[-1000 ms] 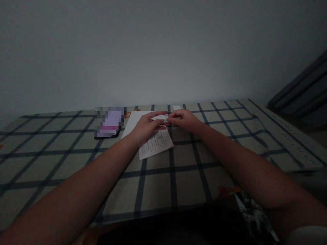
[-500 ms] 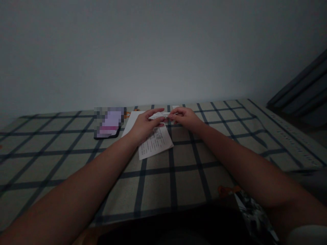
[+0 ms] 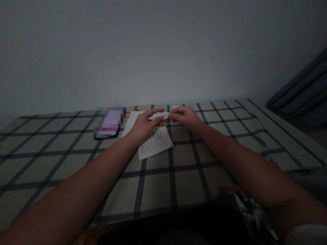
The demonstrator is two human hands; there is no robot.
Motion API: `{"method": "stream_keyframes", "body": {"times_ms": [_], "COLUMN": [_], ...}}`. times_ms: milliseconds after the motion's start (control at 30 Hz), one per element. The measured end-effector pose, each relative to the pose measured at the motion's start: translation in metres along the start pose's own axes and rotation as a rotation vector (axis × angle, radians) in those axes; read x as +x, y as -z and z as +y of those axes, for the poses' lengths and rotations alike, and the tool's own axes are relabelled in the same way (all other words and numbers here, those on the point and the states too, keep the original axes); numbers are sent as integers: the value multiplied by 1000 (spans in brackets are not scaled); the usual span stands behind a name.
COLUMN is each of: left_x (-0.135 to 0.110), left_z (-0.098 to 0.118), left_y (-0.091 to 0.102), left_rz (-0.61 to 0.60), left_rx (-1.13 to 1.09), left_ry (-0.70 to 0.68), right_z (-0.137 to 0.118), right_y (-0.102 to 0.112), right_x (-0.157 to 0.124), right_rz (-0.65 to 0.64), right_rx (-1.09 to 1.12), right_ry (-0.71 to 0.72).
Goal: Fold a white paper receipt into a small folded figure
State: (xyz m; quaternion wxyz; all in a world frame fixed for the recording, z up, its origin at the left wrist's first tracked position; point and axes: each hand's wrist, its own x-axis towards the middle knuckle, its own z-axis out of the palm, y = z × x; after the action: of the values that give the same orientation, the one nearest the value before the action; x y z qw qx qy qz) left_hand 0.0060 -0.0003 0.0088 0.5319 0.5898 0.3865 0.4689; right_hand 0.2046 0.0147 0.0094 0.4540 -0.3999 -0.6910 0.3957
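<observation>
My left hand [image 3: 147,123] is closed around a small white piece that looks like paper [image 3: 158,116], its thumb on the near side. From the right, my right hand [image 3: 184,115] pinches the same white piece at its right end with thumb and fingertips. What exactly the piece is, the dim light does not show. Below my left hand a printed sheet [image 3: 158,144] lies on the cloth, partly covered by the hand. A plain white sheet [image 3: 130,121] shows behind my left wrist.
A phone [image 3: 109,124] with a lit, blurred screen lies to the left. The checked tablecloth [image 3: 204,149] covers the table up to a bare wall [image 3: 163,51]. Another bit of white paper [image 3: 175,107] lies behind my right hand. Dark folded fabric [image 3: 304,92] is at the far right.
The white piece between my hands looks slightly flatter. Both hands stay almost in the same place, and the phone and printed sheet have not moved.
</observation>
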Motion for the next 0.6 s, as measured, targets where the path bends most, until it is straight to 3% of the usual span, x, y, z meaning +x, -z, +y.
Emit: {"method": "stream_keyframes", "body": {"times_ms": [600], "left_x": [3], "left_z": [-3], "left_y": [0], "left_rz": [-16], "left_rx": [-139], "left_ry": [78], "right_z": [1], "right_y": [1], "right_x": [-2], "right_rz": [-77], "right_rx": [-99], "right_ry": [-7]}}
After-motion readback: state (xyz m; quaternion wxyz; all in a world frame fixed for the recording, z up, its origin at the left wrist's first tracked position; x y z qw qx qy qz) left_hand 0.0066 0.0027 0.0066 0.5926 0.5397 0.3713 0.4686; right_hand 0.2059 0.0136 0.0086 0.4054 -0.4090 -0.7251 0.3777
